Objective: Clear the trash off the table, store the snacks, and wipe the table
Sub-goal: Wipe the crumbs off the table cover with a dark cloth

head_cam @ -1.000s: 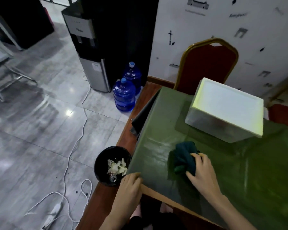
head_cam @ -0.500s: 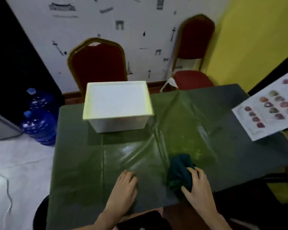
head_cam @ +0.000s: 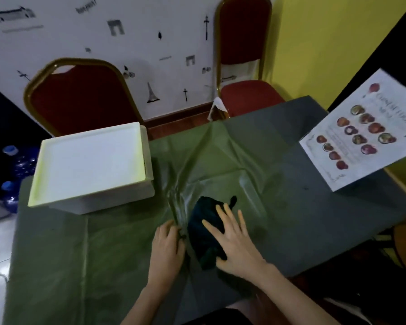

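While the right hand (head_cam: 234, 245) presses flat, fingers (head_cam: 231, 218) spread wide, on the dark cloth (head_cam: 204, 214) at 6 o'clock on the worktop (head_cam: 80, 254), the left hand (head_cam: 165, 249) sits at its 9 o'clock, fingers curled; holding anything, I cannot tell. It looks soft, light, floppy: press its middle.

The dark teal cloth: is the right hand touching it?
Touching. The head view shows the right hand pressing flat on the dark teal cloth.
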Motion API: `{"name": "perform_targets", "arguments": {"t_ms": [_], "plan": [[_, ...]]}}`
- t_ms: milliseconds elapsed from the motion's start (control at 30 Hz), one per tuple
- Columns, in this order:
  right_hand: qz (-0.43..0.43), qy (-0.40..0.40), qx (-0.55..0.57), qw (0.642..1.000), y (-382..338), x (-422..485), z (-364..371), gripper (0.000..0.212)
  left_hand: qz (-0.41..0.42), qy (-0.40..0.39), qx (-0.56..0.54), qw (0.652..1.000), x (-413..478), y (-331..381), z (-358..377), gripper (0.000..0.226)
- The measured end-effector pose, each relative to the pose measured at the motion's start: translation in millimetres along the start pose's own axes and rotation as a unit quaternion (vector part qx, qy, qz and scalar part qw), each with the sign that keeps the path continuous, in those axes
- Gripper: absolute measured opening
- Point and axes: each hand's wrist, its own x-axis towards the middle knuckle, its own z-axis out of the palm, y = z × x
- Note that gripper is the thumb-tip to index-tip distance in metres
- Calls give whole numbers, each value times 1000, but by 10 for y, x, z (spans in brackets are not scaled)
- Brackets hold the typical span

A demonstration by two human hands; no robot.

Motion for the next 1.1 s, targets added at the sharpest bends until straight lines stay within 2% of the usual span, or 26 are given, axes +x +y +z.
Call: {"name": "perform_targets", "arguments": {"t_ms": [67,233,367,467,600,733,967,1033,1100], "plan": [[-12,-8,29,999,-24,100,59,92,-18,6,-3,1000,-21,0,26,29],[42,-40,24,998,-48,318,253,99,-50,-4,27,998,-26,-112,145,28],[58,-36,4,998,-96,378,319,89,-46,23,58,997,150,-55,240,36],[69,-22,8,997,-110,378,396,78,-73,23,85,993,331,-29,364,47],[62,-8,-5,998,-151,415,465,75,-91,9,149,985,315,-142,465,56],[77,13,-8,997,-163,477,536,73,-90,8,162,983,359,-183,510,57],[40,11,-20,999,-61,470,524,71,-90,16,144,985,338,-158,512,57],[7,8,-30,999,98,443,498,72,-92,19,140,986,328,-151,517,57],[11,6,-44,999,361,347,440,75,-91,21,135,986,321,-137,514,57]]}}
